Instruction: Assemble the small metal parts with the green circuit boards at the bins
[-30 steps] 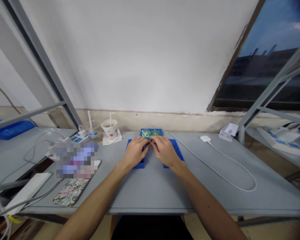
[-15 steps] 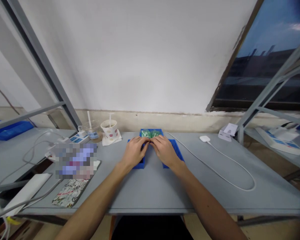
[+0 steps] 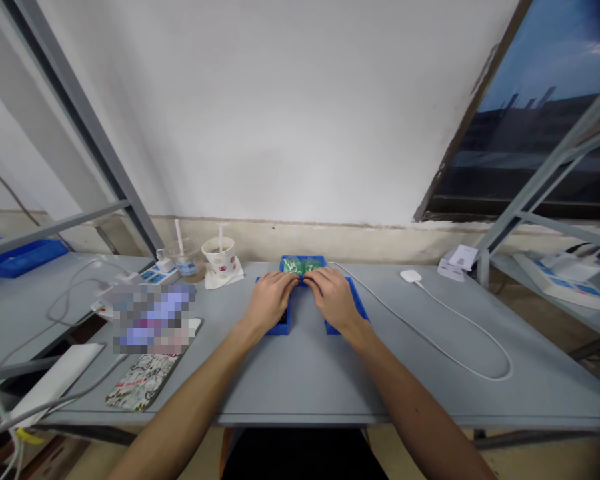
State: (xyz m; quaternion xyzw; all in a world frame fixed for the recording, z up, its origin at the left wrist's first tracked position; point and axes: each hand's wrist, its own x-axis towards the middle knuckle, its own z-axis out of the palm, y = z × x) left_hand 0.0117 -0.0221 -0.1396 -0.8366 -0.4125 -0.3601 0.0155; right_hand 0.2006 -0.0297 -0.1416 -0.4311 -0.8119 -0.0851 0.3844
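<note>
My left hand (image 3: 270,300) is closed over the left blue tray (image 3: 281,328), which holds small dark items. My right hand (image 3: 333,297) is closed beside the right blue tray (image 3: 359,301). The fingertips of both hands nearly meet at the front edge of the back blue tray (image 3: 303,259), and anything between them is too small to make out. Green pieces (image 3: 300,265) in clear wrapping lie in that back tray.
On the left stand a paper cup (image 3: 219,255), a plastic cup (image 3: 189,263) and a power strip (image 3: 155,274); a patterned case (image 3: 143,381) lies nearer. A white charger (image 3: 411,276) with its cable and a small white box (image 3: 457,261) lie right.
Both hands have stayed near the same spot. The fingertips of my right hand have drawn slightly away from those of my left. The view has shifted a little.
</note>
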